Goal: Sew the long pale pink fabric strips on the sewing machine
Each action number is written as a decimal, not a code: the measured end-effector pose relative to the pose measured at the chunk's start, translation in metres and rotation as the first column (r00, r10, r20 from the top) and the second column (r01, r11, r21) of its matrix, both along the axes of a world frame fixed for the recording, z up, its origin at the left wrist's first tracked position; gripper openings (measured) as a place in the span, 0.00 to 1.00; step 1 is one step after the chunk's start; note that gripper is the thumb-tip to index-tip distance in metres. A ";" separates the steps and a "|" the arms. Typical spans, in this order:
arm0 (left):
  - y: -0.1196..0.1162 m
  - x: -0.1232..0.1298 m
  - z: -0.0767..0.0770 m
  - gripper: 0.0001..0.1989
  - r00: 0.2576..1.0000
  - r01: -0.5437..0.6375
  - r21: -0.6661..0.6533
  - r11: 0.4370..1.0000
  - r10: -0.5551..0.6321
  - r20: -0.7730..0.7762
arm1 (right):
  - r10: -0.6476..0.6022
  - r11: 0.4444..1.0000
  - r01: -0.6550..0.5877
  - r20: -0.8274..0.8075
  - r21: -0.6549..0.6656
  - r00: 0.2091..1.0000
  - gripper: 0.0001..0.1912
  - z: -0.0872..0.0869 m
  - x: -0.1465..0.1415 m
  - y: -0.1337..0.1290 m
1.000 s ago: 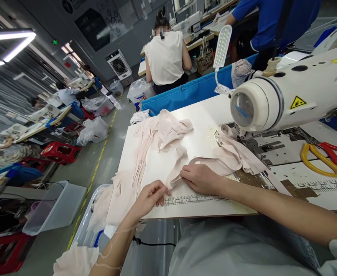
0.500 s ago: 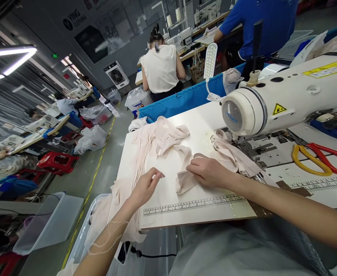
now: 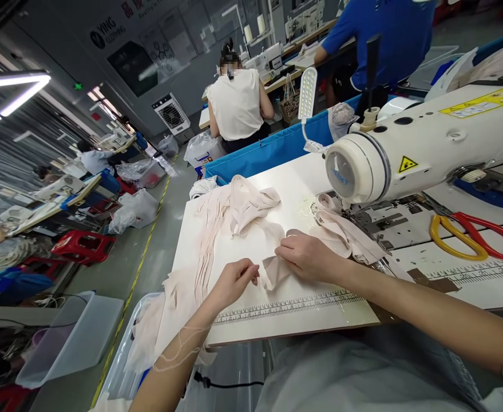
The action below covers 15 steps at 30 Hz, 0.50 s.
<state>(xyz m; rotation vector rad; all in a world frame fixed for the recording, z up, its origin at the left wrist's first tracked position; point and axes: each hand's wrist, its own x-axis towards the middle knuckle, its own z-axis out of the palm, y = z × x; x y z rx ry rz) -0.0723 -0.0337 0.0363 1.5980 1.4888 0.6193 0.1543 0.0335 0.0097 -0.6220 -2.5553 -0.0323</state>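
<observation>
In the head view my right hand [image 3: 305, 256] is closed on a pale pink fabric strip [image 3: 273, 276], whose folded end lies on the white sewing table [image 3: 238, 337]. Just left of that end is my left hand [image 3: 235, 280], its fingers curled and pressed together; whether anything is pinched in them I cannot make out. Loose thread loops hang about my left forearm. Beyond my hands a loop of the pink fabric [image 3: 251, 206] lies in a heap. More fabric strips [image 3: 210, 246] trail over the table's left edge. Another bunch of fabric [image 3: 341, 232] lies beside the needle area.
A white sewing machine [image 3: 406, 149] reaches in from the right. Scissors with yellow and red handles [image 3: 470, 234] lie below it. A printed ruler [image 3: 285, 306] runs along the front edge. Clear plastic bins [image 3: 75, 337] stand at left. A person in white [image 3: 236, 106] sits ahead.
My left hand has moved right, closer to the strip's folded end, and its fingers have curled in more. My right hand stays on the strip. The whole view has shifted slightly.
</observation>
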 end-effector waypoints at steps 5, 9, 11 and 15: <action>0.002 -0.009 0.003 0.23 0.980 -0.151 0.178 0.972 0.124 0.153 | 0.063 0.997 -0.064 -0.022 -0.040 0.998 0.13 -0.012 0.001 0.003; 0.007 -0.013 0.005 0.24 0.971 -0.233 0.309 0.922 0.202 0.129 | 0.108 0.992 -0.108 0.000 -0.067 0.994 0.12 -0.016 0.000 0.005; 0.012 -0.025 0.008 0.21 0.971 -0.230 0.371 0.900 0.239 0.020 | 0.095 0.995 -0.093 0.030 -0.047 0.995 0.13 -0.012 0.005 0.005; 0.024 -0.080 0.022 0.16 0.872 -0.207 0.475 0.855 0.381 -0.306 | 0.021 1.000 -0.022 0.072 0.019 0.997 0.15 -0.005 0.030 -0.003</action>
